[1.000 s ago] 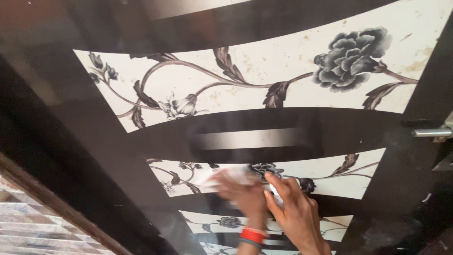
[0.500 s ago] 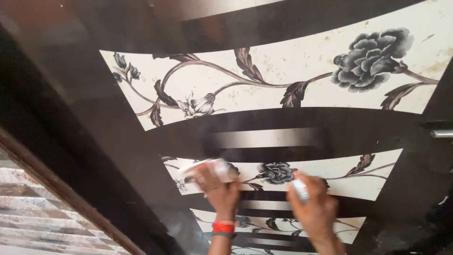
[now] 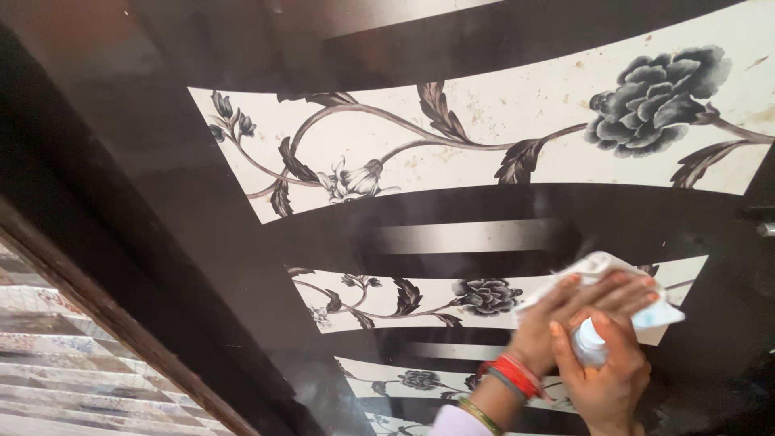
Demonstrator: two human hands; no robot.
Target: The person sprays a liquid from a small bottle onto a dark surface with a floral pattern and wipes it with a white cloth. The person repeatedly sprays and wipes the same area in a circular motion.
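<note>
Fingers of my right hand (image 3: 604, 373) are wrapped tight around a small white bottle (image 3: 588, 344), of which only the rounded top shows between thumb and forefinger; what kind of bottle it is I cannot really tell. Just above it and touching, my left hand (image 3: 577, 311), with red bangles (image 3: 513, 375) at the wrist, lies flat with fingers spread, pressing a white cloth (image 3: 599, 265) against the glossy black door (image 3: 484, 210). The cloth sits at the right end of the middle cream band (image 3: 420, 300), the one printed with a grey flower and leaves, and its corner pokes out past my fingertips. Higher up, a wider cream band (image 3: 500, 121) carries a curling vine and a large dark flower (image 3: 658, 89), speckled with brownish spots. Far left, a brown door frame (image 3: 97, 315) runs beside striped tiles (image 3: 48, 379).
</note>
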